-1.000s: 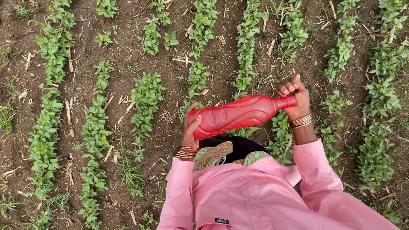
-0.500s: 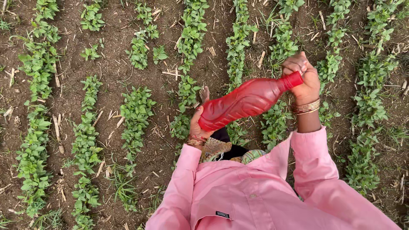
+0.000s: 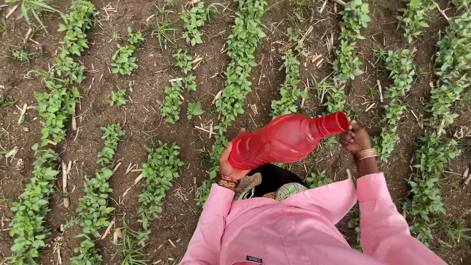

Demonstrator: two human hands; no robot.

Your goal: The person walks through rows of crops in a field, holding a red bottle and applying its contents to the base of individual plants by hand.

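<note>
**Red bottle held over crop rows**

Left: rows of small green seedlings [image 3: 54,113] stood in brown soil [image 3: 147,83] strewn with dry stalk bits. Centre: left hand [image 3: 229,164] gripped the base of a red plastic bottle [image 3: 282,140], held nearly level, its open neck toward the right. Right: right hand [image 3: 355,140] sat just beside the neck, fingers curled; contents, if any, not discernible. Pink sleeves and gold bangles [image 3: 367,154] were visible.

Soft even daylight, sharp focus
</note>
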